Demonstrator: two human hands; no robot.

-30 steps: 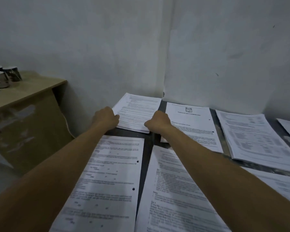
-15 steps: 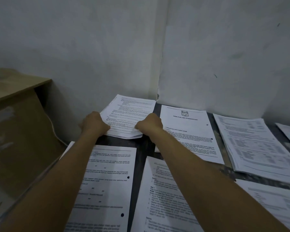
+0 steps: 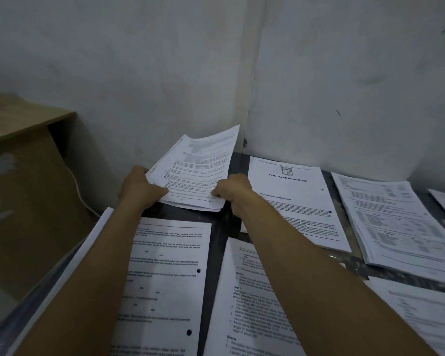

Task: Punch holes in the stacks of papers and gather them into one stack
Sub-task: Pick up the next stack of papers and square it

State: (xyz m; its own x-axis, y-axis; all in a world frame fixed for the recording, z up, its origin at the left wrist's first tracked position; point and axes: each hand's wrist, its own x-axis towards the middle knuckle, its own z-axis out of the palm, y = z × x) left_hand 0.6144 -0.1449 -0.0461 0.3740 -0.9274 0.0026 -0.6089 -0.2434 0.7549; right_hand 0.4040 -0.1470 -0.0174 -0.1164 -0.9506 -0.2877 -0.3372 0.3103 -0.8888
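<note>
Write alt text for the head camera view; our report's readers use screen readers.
A person's left hand and right hand grip the near corners of a paper stack, tilting its far edge up off a dark table. Other printed stacks lie around it, including one headed "05 Penjualan Konsinyasi" and a hole-punched stack nearer the camera.

Your view is dim and bluish; the papers (image 3: 296, 201) read softly, print blurs near you, wide-angle edges bend.
</note>
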